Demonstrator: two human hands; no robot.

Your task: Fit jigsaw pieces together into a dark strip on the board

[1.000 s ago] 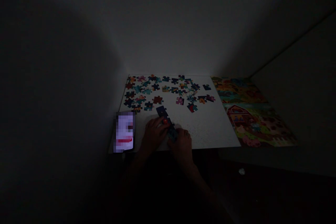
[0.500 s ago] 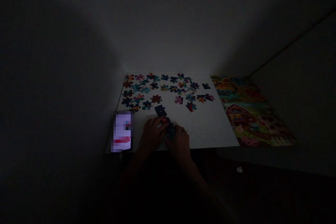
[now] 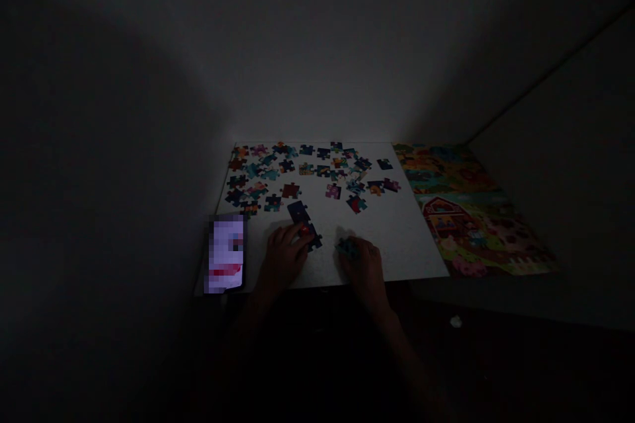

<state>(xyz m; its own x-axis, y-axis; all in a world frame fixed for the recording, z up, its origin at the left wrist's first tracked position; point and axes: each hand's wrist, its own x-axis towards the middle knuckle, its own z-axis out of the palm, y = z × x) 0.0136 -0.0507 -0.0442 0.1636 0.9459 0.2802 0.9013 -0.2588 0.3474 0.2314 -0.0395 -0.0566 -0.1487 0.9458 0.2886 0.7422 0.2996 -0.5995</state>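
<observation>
The scene is very dark. My left hand point(image 3: 282, 256) rests on the white board point(image 3: 397, 238), its fingers on a short strip of joined dark blue puzzle pieces point(image 3: 301, 217). My right hand point(image 3: 364, 263) lies to the right of it, fingers closed on a single bluish puzzle piece point(image 3: 346, 247) pulled apart from the strip. Several loose coloured pieces point(image 3: 307, 172) lie scattered across the far half of the board.
A lit phone point(image 3: 225, 254) lies at the board's left front corner. A colourful farm picture sheet point(image 3: 466, 211) lies to the right of the board. A wall rises behind the board, and the floor in front is dark.
My right hand has moved right, away from the joined strip, taking a bluish piece with it. My left hand stays on the strip. The view has shifted slightly.
</observation>
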